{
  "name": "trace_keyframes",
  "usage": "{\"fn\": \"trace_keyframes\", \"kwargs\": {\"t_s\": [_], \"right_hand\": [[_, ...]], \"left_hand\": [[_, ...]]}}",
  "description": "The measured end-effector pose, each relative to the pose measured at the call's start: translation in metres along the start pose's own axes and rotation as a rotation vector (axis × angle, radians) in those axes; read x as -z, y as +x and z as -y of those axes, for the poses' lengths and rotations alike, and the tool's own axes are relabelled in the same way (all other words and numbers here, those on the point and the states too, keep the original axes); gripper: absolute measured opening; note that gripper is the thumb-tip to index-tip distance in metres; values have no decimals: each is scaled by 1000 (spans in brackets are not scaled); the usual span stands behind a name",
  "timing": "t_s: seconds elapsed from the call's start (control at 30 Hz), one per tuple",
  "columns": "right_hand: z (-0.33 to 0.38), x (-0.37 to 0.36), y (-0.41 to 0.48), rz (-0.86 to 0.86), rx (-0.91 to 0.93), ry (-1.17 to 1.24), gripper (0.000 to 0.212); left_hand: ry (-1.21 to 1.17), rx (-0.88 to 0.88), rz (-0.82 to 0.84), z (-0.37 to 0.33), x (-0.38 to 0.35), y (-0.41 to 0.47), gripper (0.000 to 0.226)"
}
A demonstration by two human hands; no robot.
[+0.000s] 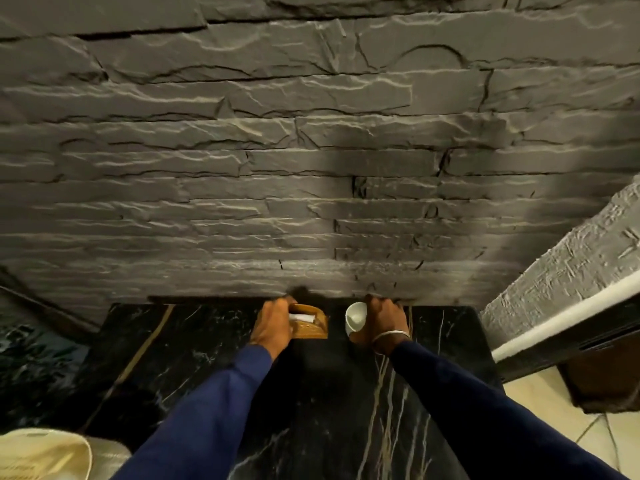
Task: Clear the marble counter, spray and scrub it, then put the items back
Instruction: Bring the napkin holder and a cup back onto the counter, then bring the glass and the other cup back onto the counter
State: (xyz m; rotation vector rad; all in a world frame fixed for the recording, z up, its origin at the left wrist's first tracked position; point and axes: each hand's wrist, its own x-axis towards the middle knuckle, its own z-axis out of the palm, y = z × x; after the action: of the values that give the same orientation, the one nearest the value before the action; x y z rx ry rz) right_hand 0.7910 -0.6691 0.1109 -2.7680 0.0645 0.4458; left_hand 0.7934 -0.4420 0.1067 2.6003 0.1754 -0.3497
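Note:
A black marble counter (214,368) with white and gold veins stretches from me to the stone wall. At its far edge my left hand (272,327) grips a small woven brown tissue holder (310,325) with white paper showing in its slot. Beside it, my right hand (384,322) holds a white cup (356,318), tilted with its mouth toward me. A thin bangle circles that wrist. Both forearms wear dark blue sleeves.
A dark rough stone wall (311,150) rises right behind the counter. A grey textured wall with a white ledge (561,320) juts in at the right, with tiled floor (540,407) below. A cream-coloured rounded object (45,455) sits at the lower left.

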Motion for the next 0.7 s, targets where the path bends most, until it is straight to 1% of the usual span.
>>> {"fn": "trace_keyframes", "kwargs": {"t_s": [0.07,0.13,0.17,0.2,0.23,0.27,0.33,0.37,0.43,0.5,0.57,0.63,0.7], "right_hand": [[0,-3,-1,10,-18,-4,79],[0,-3,-4,8,-31,-52,98],[1,-3,-6,-20,-30,-65,109],[4,-1,-10,-69,-15,-61,113],[9,2,-13,-133,26,-52,109],[16,5,-17,-200,85,-43,100],[39,9,-26,-317,263,-21,75],[56,9,-32,-351,361,-1,65],[98,9,-44,-352,529,43,55],[141,14,-56,-325,656,91,49],[188,14,-76,-278,785,97,47],[231,11,-100,-221,890,81,53],[288,-4,-139,-177,1018,72,62]], "left_hand": [[29,-7,24,0,1,-5,58],[108,-79,27,-2,5,-12,86],[112,-109,13,-4,10,-16,93],[98,-132,-16,-6,15,-21,95],[80,-162,-76,-7,21,-27,92],[64,-188,-143,-8,27,-34,86],[41,-221,-234,-4,41,-51,75],[45,-234,-251,1,49,-60,71],[60,-229,-265,18,71,-74,67],[92,-215,-313,39,94,-85,64],[111,-170,-371,76,120,-106,60],[127,-125,-425,114,144,-135,55],[119,-41,-491,165,175,-189,52]]}}
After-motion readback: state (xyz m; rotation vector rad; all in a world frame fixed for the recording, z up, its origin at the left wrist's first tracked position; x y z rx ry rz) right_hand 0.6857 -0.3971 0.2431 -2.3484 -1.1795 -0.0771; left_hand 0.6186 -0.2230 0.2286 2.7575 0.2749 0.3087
